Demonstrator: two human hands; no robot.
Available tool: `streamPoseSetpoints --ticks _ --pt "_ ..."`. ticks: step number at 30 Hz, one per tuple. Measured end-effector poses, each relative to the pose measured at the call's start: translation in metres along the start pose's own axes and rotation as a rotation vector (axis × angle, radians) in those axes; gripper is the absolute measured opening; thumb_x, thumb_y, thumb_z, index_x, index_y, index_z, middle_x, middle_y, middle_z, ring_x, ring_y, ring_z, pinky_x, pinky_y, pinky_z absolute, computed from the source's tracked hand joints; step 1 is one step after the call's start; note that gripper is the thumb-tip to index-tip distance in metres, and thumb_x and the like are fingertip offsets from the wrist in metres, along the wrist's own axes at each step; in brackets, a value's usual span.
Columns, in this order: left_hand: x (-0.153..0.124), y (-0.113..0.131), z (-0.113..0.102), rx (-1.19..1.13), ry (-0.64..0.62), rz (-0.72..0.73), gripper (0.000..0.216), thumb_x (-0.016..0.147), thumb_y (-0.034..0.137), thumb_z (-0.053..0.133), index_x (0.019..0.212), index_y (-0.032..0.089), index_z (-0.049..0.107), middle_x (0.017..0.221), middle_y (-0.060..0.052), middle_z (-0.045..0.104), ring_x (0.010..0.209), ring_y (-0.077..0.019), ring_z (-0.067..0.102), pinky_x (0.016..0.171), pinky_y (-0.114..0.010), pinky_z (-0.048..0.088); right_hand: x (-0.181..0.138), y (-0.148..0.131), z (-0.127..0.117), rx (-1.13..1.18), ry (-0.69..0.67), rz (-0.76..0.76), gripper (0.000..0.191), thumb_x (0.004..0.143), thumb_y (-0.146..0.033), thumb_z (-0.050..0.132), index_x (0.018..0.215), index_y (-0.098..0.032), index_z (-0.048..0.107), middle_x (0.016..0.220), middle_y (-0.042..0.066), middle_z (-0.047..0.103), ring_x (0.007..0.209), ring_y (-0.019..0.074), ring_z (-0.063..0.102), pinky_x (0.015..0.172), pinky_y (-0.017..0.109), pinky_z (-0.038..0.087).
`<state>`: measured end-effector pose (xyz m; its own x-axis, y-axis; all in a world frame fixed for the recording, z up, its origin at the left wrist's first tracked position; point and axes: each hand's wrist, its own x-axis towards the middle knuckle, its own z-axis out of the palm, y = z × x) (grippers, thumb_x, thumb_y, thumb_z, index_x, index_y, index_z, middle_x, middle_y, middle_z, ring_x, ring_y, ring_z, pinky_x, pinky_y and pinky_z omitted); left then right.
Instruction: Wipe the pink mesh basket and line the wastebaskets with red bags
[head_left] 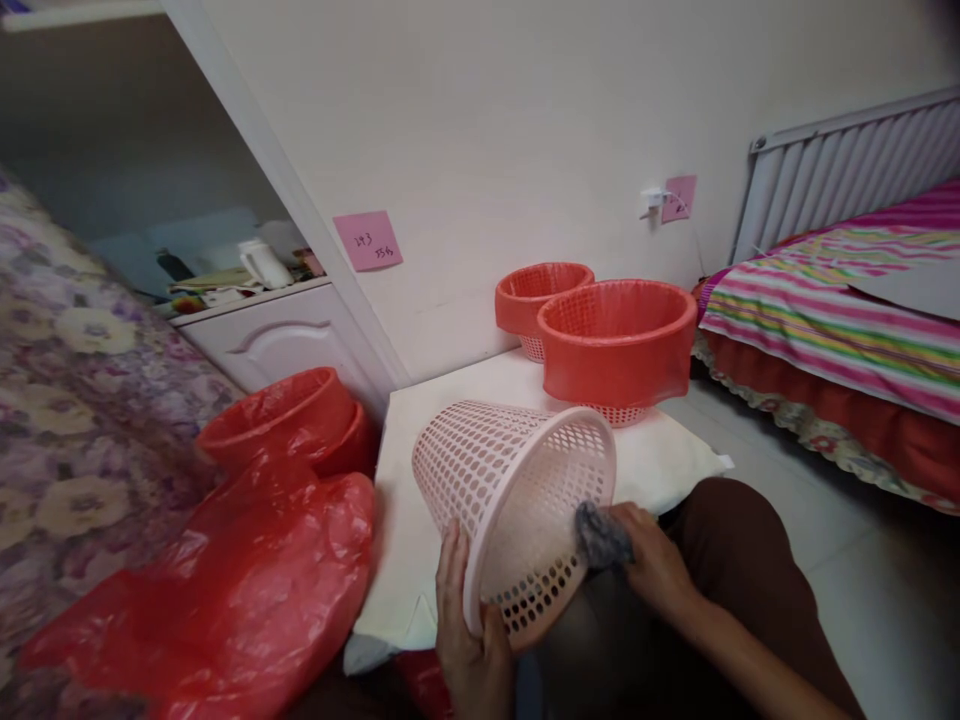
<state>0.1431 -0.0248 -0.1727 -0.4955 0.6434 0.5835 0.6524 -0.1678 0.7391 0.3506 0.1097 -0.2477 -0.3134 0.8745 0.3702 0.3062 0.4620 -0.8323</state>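
Observation:
A pale pink plastic wastebasket (480,455) with a mesh of holes lies tilted on its side, its mouth toward me. My left hand (472,630) grips its rim at the lower left, thumb inside and fingers outside. In my right hand (652,555) is a bunched grey cloth (602,536), held against the right edge of the basket's mouth. Behind it, on the white-covered surface (405,480), stand two more baskets lined with red bags: a larger one (619,350) in front and a smaller one (529,300) near the wall.
Red plastic bags (270,570) spread at the left, by more red-lined baskets (277,420) and a floral curtain (82,420). A cabinet (285,340) stands behind them. On the right is a bed (847,290) with a striped cover. Pink notes (367,240) stick to the wall.

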Motion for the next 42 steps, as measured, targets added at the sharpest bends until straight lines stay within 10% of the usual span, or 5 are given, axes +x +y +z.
streamPoseSetpoints --ticks 8,24,28,34,42 --pt "0.011 0.011 -0.001 -0.034 -0.002 -0.049 0.060 0.084 0.013 0.047 0.142 0.028 0.045 0.154 0.000 0.041 0.143 -0.0211 0.035 0.122 -0.039 0.024 0.044 0.026 -0.047 0.121 0.397 0.308 0.052 0.070 -0.038 0.059 0.116 -0.015 0.053 0.106 0.015 0.066 0.099 0.0356 0.062 0.091 0.054 0.047" --pt "0.020 0.012 0.003 -0.097 0.152 -0.358 0.064 0.083 0.021 0.053 0.145 0.024 0.041 0.138 -0.007 0.055 0.135 -0.0259 0.047 0.118 -0.046 0.029 -0.048 -0.022 0.046 1.031 -0.325 0.500 0.054 0.063 -0.030 0.076 0.116 -0.020 0.064 0.104 0.007 0.075 0.096 0.0308 0.070 0.087 0.043 0.052" --pt "0.033 0.025 -0.011 -0.061 0.124 -0.296 0.066 0.081 0.015 0.048 0.145 0.029 0.040 0.145 -0.004 0.051 0.138 -0.0245 0.044 0.119 -0.047 0.029 -0.032 -0.027 0.013 0.826 -0.358 0.425 0.052 0.060 -0.026 0.068 0.111 -0.017 0.065 0.095 0.008 0.075 0.093 0.0331 0.068 0.083 0.045 0.053" --pt "0.036 0.041 -0.020 0.160 -0.127 0.161 0.061 0.086 0.013 0.046 0.144 0.031 0.042 0.155 -0.001 0.040 0.143 -0.0203 0.035 0.121 -0.040 0.026 0.017 -0.046 -0.037 0.041 0.033 -0.007 0.057 0.067 -0.014 0.056 0.123 -0.023 0.057 0.121 0.010 0.063 0.116 0.0317 0.055 0.103 0.049 0.042" --pt "0.026 0.031 -0.014 0.220 -0.166 0.220 0.062 0.088 0.011 0.041 0.146 0.031 0.036 0.155 -0.003 0.038 0.145 -0.0196 0.033 0.118 -0.041 0.033 0.019 -0.015 0.004 -0.334 -0.048 -0.097 0.069 0.063 -0.001 0.051 0.129 -0.023 0.057 0.117 0.012 0.056 0.107 0.0298 0.054 0.092 0.045 0.048"
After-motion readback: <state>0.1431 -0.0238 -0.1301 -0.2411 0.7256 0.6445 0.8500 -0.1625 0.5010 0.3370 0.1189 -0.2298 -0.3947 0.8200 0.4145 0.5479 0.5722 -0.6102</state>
